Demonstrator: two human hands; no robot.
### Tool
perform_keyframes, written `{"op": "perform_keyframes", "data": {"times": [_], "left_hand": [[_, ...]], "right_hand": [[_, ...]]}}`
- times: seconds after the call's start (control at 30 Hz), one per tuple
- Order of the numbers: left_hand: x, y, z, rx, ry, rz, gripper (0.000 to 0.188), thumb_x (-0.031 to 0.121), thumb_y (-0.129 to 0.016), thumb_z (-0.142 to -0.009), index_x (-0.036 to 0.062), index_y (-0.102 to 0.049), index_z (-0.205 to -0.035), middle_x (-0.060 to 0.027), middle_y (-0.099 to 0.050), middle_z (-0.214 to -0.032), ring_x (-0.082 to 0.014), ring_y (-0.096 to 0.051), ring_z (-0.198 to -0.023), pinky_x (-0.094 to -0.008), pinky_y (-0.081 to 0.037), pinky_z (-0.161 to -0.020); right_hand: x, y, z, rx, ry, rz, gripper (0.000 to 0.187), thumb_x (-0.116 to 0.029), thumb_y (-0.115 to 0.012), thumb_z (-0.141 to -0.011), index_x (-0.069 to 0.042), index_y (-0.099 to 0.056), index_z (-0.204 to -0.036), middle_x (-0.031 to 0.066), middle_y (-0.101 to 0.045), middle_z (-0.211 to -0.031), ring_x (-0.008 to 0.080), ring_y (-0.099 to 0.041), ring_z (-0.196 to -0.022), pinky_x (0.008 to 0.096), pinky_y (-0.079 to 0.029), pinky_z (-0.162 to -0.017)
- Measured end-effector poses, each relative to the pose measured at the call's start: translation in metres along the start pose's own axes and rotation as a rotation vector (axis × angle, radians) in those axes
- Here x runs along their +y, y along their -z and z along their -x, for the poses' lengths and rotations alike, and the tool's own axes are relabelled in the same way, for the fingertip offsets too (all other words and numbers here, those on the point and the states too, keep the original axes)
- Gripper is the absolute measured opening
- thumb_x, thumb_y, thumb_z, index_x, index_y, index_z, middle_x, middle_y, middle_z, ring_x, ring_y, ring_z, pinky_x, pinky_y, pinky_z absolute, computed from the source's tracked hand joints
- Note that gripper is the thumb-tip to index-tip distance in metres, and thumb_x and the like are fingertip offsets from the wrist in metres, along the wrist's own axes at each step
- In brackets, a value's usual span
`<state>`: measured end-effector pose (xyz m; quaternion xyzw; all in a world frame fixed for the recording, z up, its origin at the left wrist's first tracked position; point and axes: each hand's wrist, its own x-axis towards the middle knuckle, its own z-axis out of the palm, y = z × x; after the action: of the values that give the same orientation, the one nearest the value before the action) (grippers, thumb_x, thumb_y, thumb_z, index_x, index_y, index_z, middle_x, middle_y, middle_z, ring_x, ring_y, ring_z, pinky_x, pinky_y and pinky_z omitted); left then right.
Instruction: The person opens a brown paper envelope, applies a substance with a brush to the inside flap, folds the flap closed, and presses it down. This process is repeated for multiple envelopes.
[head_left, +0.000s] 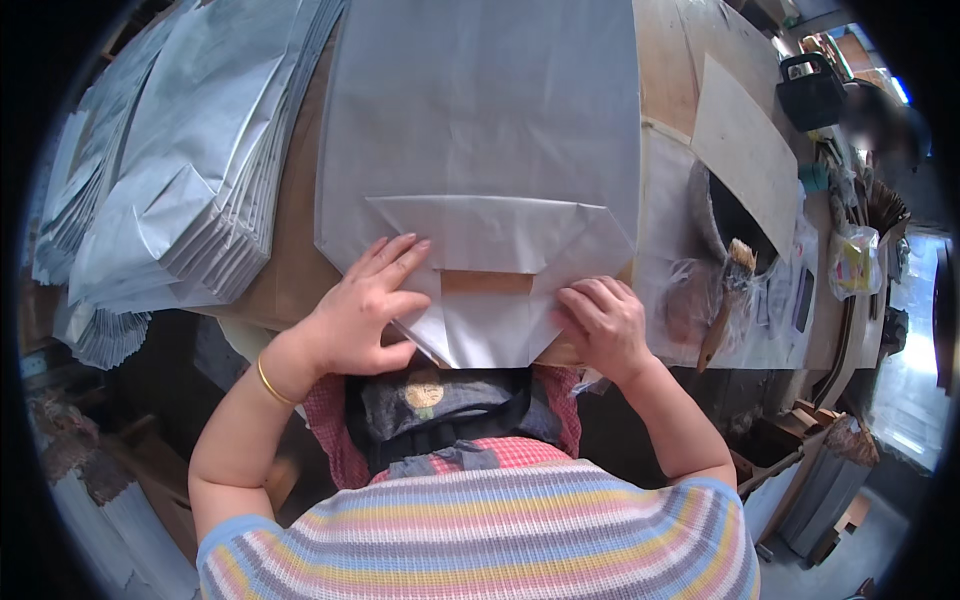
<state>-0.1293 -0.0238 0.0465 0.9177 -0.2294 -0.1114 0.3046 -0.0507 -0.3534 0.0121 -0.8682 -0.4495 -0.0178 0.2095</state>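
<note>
Both hands press flat on a grey paper bag's [480,150] folded bottom flaps at the desk [665,70] edge: left hand [365,305] spread, right hand [603,322] curled; folded bags [190,170] stacked at ten o'clock, brush [728,300] at three.

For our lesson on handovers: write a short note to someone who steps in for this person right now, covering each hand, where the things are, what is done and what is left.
Left hand: flat, palm down, pressing the left flap of the grey paper bag.
Right hand: fingers curled, pressing the right flap.
Bag: flat on the wooden table, bottom end toward you.
Done: bottom opened into a folded shape, side corners in, a small gap showing the table.
Left: the flaps are not closed over the gap; I cannot see any glue on them.
Nearby: stack of bags on the left, brush by a dark bowl on the right.
</note>
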Motion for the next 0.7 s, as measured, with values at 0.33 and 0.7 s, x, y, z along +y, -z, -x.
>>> {"op": "perform_keyframes", "data": {"times": [0.33,0.7], "left_hand": [[0.006,-0.007,0.001,0.099,0.013,-0.074,0.033,0.016,-0.070,-0.064,0.0041,-0.066,-0.095,-0.0255,-0.039,-0.147,-0.0431,-0.033,-0.139,-0.0534,-0.025,-0.115],[-0.018,-0.019,-0.044,0.537,0.422,0.235,0.016,0.004,-0.067,-0.079,-0.0002,-0.054,-0.071,-0.0113,-0.056,-0.080,-0.0309,-0.054,-0.080,-0.0414,-0.044,-0.071]], "right_hand": [[0.021,0.014,-0.007,0.001,0.038,-0.162,0.023,-0.018,-0.075,-0.072,-0.009,-0.067,-0.092,0.0039,-0.066,-0.086,0.0239,-0.065,-0.078,0.0362,-0.054,-0.066],[0.025,-0.007,-0.058,0.179,-0.345,-0.550,0.012,-0.007,-0.075,-0.075,-0.001,-0.064,-0.075,0.0095,-0.060,-0.085,0.0274,-0.058,-0.085,0.0365,-0.047,-0.073]]}}
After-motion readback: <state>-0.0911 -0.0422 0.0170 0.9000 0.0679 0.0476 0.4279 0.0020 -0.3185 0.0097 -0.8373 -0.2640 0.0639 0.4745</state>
